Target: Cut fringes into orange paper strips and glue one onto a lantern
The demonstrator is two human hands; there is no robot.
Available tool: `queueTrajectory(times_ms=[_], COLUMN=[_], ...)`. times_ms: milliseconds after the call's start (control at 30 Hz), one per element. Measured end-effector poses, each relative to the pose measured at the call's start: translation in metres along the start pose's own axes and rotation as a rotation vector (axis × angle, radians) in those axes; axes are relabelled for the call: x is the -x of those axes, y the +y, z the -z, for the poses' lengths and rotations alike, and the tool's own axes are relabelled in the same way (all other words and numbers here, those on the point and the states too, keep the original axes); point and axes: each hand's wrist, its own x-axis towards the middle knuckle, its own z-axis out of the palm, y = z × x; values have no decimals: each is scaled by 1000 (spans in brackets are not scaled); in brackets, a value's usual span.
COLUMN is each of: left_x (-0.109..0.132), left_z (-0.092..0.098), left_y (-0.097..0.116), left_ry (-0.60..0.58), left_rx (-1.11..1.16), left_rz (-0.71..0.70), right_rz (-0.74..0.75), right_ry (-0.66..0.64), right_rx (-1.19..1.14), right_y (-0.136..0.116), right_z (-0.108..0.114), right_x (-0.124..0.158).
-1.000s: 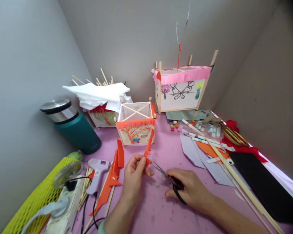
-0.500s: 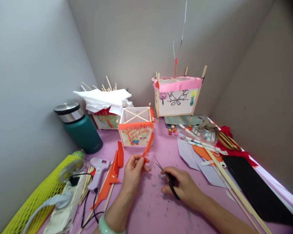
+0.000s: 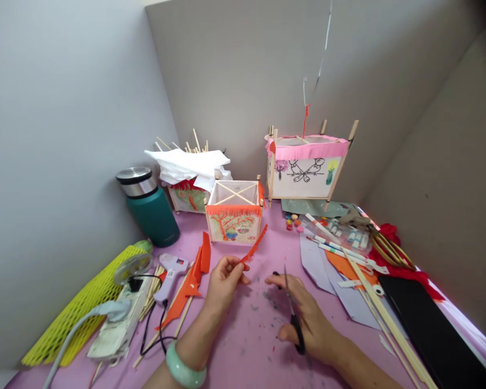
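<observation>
My left hand (image 3: 224,281) pinches the lower end of a fringed orange paper strip (image 3: 254,247), which slants up to the right, free of the small orange-trimmed paper lantern (image 3: 234,216) behind it. My right hand (image 3: 303,316) lies on the purple table with black-handled scissors (image 3: 292,308) in it, blades pointing away from me and nearly together. A jade-green bangle (image 3: 184,370) is on my left wrist.
Orange paper offcuts (image 3: 194,275), a glue gun (image 3: 170,268), a power strip (image 3: 119,329) and yellow mesh (image 3: 81,302) lie left. A teal flask (image 3: 149,208), a pink-trimmed lantern (image 3: 305,165), markers (image 3: 336,237), wooden sticks (image 3: 384,319) and a black sheet (image 3: 433,329) surround the purple table (image 3: 255,351).
The orange strip has come away from the lantern and now hangs only from my left fingers. My right hand turned the scissors so the blades point away. The view shifted slightly.
</observation>
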Motion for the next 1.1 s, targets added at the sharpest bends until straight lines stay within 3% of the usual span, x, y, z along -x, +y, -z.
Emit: queueTrajectory(times_ms=[167,333,467,700,933,1100], left_x=[3,3,2,4,2,0], left_z=[-2,-2,-2,1,5,6], left_y=[3,1,-1,1,-6,-11], left_ry=[-15,-26,-46,-88,-105,-125], left_rx=[-7,-28,-49,-79,-106,-119], left_rz=[4,28,44,17,-21,-42], right_rz=[17,-125,-207,-193,-332,-308], right_ry=[-92,202,235,204,506,505], right_rx=[161,287,316,287,321,294], right_y=[-2,14,21,17,11,0], right_z=[-3,-13,-13,-7,-4,-6], right_x=[-3,-2,-7,-1,14,11])
